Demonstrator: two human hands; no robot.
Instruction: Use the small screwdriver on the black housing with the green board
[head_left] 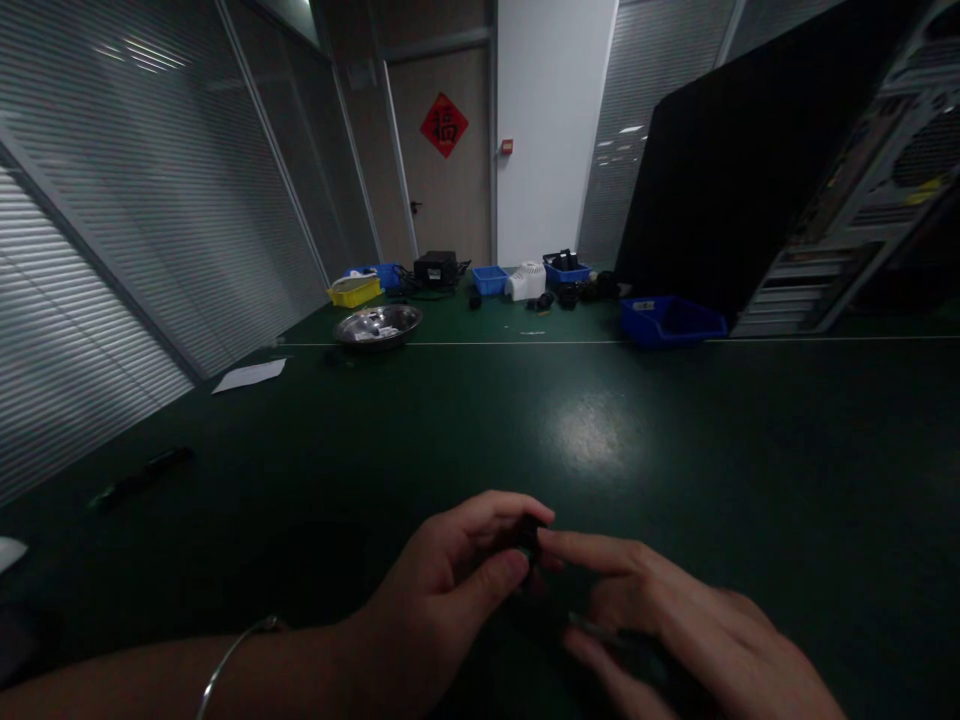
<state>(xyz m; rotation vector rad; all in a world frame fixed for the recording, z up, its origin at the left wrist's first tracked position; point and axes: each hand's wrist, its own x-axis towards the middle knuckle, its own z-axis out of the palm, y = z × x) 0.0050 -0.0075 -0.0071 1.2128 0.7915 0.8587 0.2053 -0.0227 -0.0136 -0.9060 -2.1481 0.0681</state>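
Near the bottom centre, my left hand (450, 590) has its fingers and thumb closed round a small dark object (528, 538), whose details are too dark to make out. The index fingertip of my right hand (675, 610) touches that object from the right. Between the thumb and curled fingers of my right hand sits a thin, metallic-looking piece (592, 628), blurred and partly hidden. Both hands are above the dark green table (337, 430).
A metal bowl (379, 327), white paper (250, 375) and a dark tool-like item (142, 478) lie left. Behind are a yellow tray (355, 292), a white device (527, 282) and small blue bins (490, 281). A blue bin (670, 322) stands right, beside a computer case (735, 160).
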